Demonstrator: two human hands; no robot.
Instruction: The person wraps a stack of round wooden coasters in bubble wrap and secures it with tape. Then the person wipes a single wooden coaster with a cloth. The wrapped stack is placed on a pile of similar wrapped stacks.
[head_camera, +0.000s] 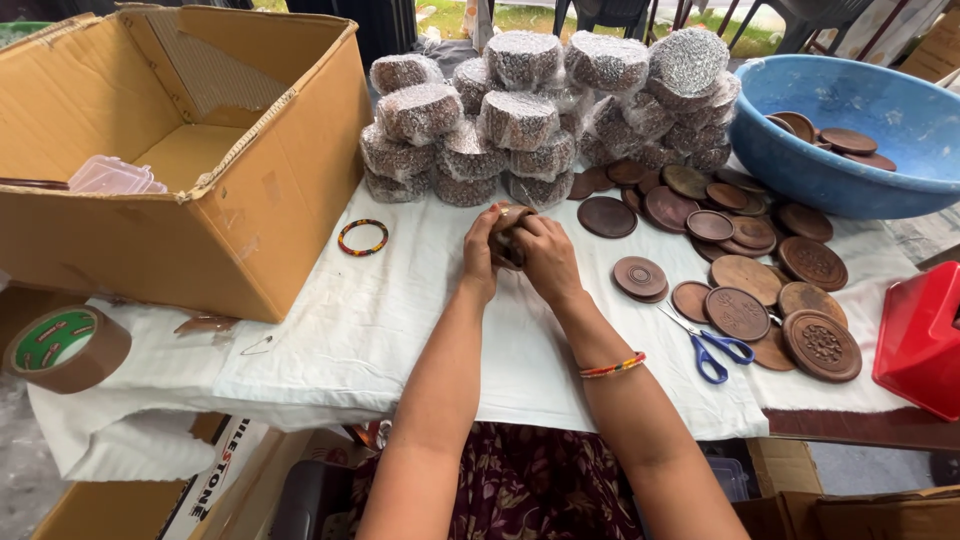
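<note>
Both hands meet near the middle of the white cloth (400, 330); the left hand (481, 252) and right hand (546, 256) close together around a small stack of brown discs (508, 238), gripped between them; wrapped bundles (520, 120) rise just behind; loose discs (740, 312) and scissors (712, 348) lie toward the right edge, a bangle (362, 237) to the left.

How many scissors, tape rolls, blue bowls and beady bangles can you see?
Blue-handled metal scissors: 1
Brown packing tape roll: 1
Big blue plastic bowl: 1
Colourful beaded bangles: 2, one on the white cloth, one on the right wrist
Total: 5
</note>
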